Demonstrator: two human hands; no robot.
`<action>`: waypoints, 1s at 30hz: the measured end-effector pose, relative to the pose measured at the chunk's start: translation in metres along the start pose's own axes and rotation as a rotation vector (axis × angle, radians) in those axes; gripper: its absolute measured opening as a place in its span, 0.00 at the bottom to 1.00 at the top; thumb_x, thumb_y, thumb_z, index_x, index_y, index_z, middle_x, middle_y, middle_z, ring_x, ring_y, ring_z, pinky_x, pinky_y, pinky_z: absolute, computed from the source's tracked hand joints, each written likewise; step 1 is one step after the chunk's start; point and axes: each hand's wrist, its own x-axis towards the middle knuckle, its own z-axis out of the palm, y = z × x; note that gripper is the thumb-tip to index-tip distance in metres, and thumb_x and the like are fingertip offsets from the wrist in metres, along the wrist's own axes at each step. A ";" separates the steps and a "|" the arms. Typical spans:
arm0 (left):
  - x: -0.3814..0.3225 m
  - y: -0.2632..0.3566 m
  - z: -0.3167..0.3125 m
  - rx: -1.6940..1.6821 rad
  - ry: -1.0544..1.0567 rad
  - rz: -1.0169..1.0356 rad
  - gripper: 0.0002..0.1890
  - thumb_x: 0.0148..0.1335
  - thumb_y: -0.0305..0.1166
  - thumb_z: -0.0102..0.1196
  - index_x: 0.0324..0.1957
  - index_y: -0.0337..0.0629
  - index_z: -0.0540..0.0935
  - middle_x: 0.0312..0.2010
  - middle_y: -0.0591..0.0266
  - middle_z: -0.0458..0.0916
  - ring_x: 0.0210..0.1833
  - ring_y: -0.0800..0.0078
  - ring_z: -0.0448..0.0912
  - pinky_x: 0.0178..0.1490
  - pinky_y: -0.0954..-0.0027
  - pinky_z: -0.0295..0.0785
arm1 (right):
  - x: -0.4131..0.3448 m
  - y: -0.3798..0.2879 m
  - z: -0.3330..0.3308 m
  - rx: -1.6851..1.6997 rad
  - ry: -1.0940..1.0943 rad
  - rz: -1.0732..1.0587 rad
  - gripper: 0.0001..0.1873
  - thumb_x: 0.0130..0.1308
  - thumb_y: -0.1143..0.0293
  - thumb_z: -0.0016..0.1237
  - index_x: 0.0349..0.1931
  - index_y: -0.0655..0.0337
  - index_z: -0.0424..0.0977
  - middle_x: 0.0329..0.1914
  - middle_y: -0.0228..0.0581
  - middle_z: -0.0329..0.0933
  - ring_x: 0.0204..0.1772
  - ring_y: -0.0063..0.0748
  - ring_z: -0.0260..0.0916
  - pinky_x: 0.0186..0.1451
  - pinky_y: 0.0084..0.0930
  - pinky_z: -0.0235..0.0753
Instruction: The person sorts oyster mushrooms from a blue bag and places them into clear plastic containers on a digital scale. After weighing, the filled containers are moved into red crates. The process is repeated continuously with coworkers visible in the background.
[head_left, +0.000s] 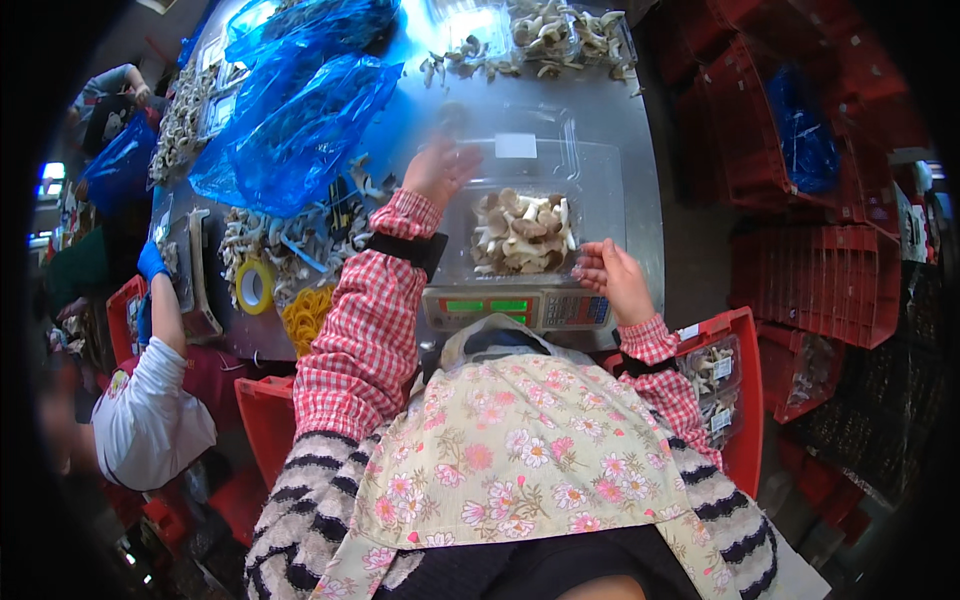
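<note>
A pile of brown-capped mushrooms with pale stems (523, 232) fills a clear plastic clamshell box. Its lid (545, 166) is folded back away from me and bears a white label (516, 145). The box rests on a digital scale (484, 306) with lit green displays. My left hand (442, 171), motion-blurred, hovers left of the lid with its fingers apart. Just beyond its fingertips is a blurred brownish thing (452, 116), seemingly apart from the hand. Beside the box's right edge is my right hand (616, 279), fingers spread and empty; I cannot tell whether it touches the box.
Left of the scale lie loose mushrooms (259, 238), yellow tape (255, 287), rubber bands (307, 319) and a blue plastic bag (300, 142). Filled boxes (544, 34) stand at the back. Red crates (814, 281) flank the right. A co-worker's blue-gloved hand (154, 260) is at the left.
</note>
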 end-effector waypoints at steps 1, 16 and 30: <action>-0.010 0.008 0.008 -0.298 -0.019 -0.077 0.34 0.72 0.58 0.31 0.61 0.36 0.67 0.40 0.63 0.82 0.49 0.70 0.79 0.55 0.69 0.70 | -0.001 -0.001 0.000 0.070 0.001 0.008 0.27 0.75 0.49 0.33 0.52 0.67 0.69 0.42 0.37 0.75 0.41 0.26 0.76 0.46 0.24 0.77; -0.191 -0.024 0.017 0.120 0.042 -0.082 0.17 0.65 0.22 0.52 0.54 0.27 0.67 0.45 0.49 0.77 0.41 0.67 0.81 0.46 0.69 0.80 | -0.006 0.009 0.006 0.069 -0.028 0.006 0.10 0.62 0.81 0.47 0.43 0.65 0.68 0.39 0.35 0.73 0.39 0.25 0.75 0.43 0.23 0.81; -0.177 -0.034 0.013 0.016 0.156 -0.015 0.12 0.57 0.27 0.59 0.42 0.31 0.78 0.32 0.54 0.83 0.37 0.68 0.82 0.40 0.70 0.77 | -0.006 0.025 0.006 0.011 0.038 -0.027 0.14 0.62 0.78 0.48 0.48 0.67 0.68 0.37 0.39 0.74 0.36 0.27 0.76 0.38 0.21 0.77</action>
